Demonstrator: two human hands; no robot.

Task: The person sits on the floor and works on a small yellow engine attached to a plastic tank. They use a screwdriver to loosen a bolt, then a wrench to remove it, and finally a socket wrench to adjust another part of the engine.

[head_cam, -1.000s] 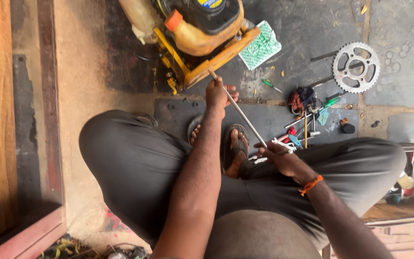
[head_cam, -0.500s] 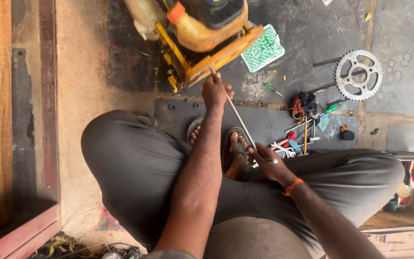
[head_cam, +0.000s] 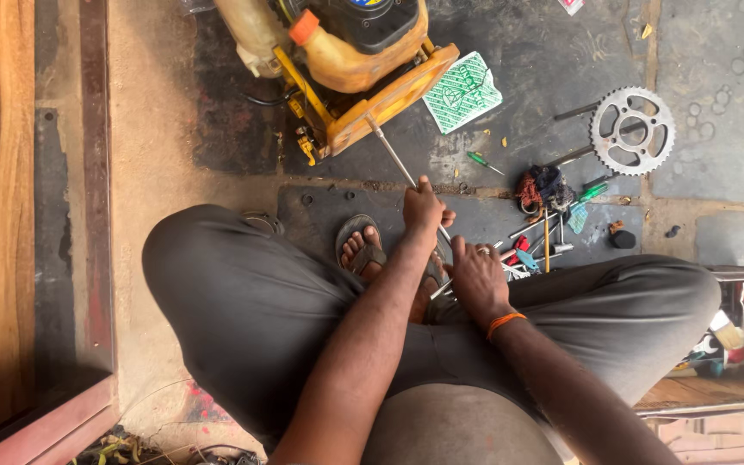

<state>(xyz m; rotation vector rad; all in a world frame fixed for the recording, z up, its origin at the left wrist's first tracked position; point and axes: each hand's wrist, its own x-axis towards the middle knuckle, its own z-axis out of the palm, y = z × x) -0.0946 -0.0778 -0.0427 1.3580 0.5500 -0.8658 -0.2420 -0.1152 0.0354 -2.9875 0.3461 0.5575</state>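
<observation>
Head view: hands (head_cam: 449, 245) on metal rod (head_cam: 389, 148)

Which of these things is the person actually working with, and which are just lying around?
In use:
long metal rod, held by the left hand and right hand
yellow engine machine, which the rod's tip meets

Lying about:
sprocket
green patterned packet
green screwdriver
heap of small tools

A single view, worn on the person's head, looks almost straight down over the seated lap and crossed legs to the floor (head_cam: 734, 52). It sits close to the forearms, which enter from the bottom edge. The yellow engine machine (head_cam: 346, 52) lies at the top edge, farthest away, cut off by the frame.
</observation>
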